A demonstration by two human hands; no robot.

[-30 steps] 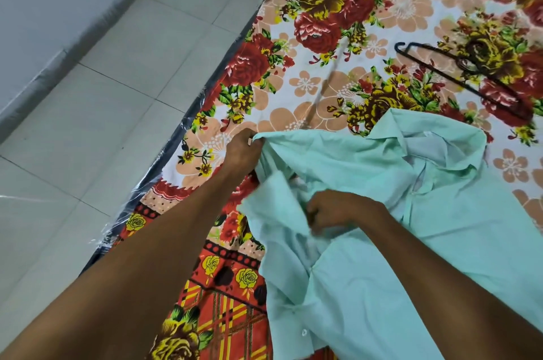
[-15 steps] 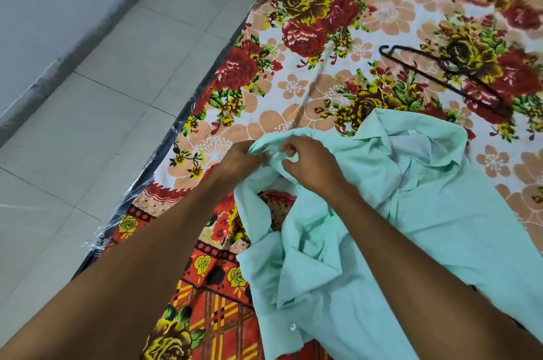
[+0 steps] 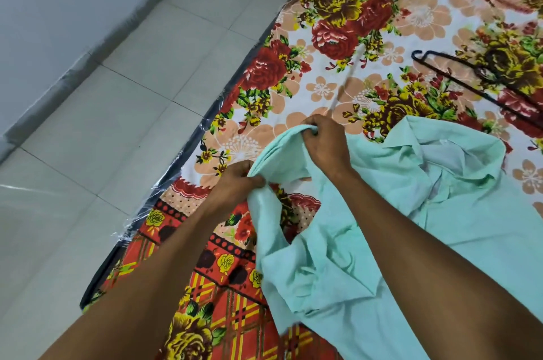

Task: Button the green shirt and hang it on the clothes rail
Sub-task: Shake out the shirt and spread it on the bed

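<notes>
A mint-green shirt lies rumpled on a flowered bedsheet, its collar toward the upper right. My left hand pinches the edge of one sleeve opening at the shirt's left side. My right hand grips the same sleeve's hem a little farther up, lifting it off the sheet. The sleeve cloth stretches between both hands. A black clothes hanger lies on the sheet beyond the collar, at the right. No clothes rail is in view.
The flowered bedsheet covers a mattress whose plastic-wrapped dark edge runs diagonally. Pale floor tiles lie to the left, with a grey wall at the upper left.
My right hand left the shirt's middle and took the sleeve hem beside my left hand. Both hands then spread apart, pulling the sleeve open and up.
</notes>
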